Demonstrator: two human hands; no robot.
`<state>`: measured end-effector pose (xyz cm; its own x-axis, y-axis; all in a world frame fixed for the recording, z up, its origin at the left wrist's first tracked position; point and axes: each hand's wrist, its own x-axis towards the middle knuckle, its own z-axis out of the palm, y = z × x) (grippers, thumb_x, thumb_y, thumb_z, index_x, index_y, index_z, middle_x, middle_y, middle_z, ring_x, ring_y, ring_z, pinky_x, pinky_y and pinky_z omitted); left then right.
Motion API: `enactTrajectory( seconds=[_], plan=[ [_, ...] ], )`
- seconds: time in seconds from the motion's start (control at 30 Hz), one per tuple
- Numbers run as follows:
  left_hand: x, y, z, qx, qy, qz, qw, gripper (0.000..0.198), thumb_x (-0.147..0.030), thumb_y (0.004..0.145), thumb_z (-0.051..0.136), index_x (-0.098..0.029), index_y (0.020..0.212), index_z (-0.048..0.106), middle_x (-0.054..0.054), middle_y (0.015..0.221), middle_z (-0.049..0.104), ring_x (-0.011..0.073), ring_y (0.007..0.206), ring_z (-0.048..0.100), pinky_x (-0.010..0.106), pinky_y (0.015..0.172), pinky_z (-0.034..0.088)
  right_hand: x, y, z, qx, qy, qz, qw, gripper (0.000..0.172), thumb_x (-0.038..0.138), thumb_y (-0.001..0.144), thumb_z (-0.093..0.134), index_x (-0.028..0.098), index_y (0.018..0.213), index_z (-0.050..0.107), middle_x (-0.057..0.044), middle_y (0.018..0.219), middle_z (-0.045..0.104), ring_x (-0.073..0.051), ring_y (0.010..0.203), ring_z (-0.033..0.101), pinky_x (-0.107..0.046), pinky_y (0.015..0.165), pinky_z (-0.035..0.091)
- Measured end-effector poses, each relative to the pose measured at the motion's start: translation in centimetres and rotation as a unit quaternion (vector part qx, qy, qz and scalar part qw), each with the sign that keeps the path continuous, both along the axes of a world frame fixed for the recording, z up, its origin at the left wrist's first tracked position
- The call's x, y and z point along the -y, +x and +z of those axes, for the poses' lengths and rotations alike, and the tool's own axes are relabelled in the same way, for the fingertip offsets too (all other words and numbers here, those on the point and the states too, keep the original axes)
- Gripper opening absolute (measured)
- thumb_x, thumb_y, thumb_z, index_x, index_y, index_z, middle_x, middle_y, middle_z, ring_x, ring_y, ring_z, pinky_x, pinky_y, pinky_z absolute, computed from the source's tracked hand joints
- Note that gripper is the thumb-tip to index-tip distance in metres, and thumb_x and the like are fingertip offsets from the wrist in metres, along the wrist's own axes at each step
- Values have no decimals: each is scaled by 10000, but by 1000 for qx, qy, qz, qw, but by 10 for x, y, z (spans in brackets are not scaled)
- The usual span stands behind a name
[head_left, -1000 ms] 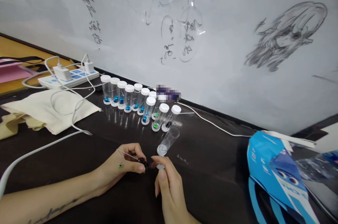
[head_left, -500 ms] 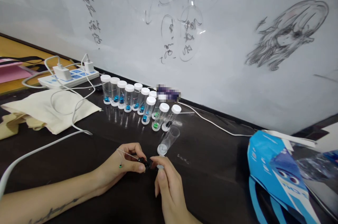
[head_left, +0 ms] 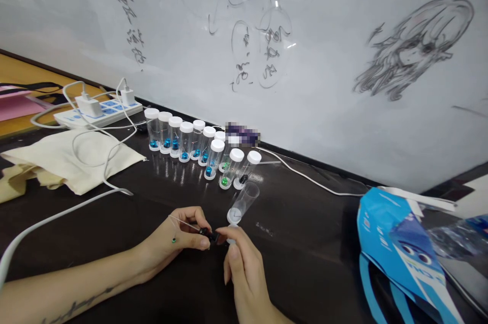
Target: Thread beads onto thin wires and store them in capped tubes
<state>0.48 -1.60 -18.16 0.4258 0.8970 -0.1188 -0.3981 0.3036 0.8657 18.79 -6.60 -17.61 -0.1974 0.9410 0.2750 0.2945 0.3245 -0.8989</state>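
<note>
Between thumb and fingers, my left hand (head_left: pixel 177 237) pinches a small black part (head_left: pixel 209 234). A thin pale wire with a tiny green-tipped end (head_left: pixel 174 240) hangs by this hand. My right hand (head_left: pixel 244 268) has its curled index finger against the right end of the black part; whether its fingers grip anything is hard to tell. Just beyond the right hand stands an uncapped clear tube (head_left: pixel 245 201) with a white base. Farther back are several white-capped clear tubes (head_left: pixel 186 141) holding blue, green or black pieces.
A cream cloth bag (head_left: pixel 76 156) and a white power strip (head_left: pixel 97 113) with cables lie at the left. On the right are a blue printed bag (head_left: pixel 400 242) and a clear plastic bottle (head_left: pixel 457 237). A whiteboard (head_left: pixel 183 59) rises behind the dark table.
</note>
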Motion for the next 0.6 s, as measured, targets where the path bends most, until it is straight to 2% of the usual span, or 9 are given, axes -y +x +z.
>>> enactTrajectory(
  seconds=[0.3,0.6],
  plan=[
    [0,0,-2,5,3,-3,1000,215,-109,598,869,-164,702,689,-31,667,676,92,627,598,184,612,424,-1,0,0,1,-13,2,1000,353,432,1023,316,243,1200,556,15,746,588,-105,469,473,-243,521,412],
    [0,0,0,4,-3,-4,1000,219,-104,594,867,-158,692,678,-27,658,676,93,629,598,182,612,424,0,0,-1,6,3,7,1000,348,420,1023,313,255,1169,581,-9,847,604,-104,488,469,-251,526,417]
  ],
)
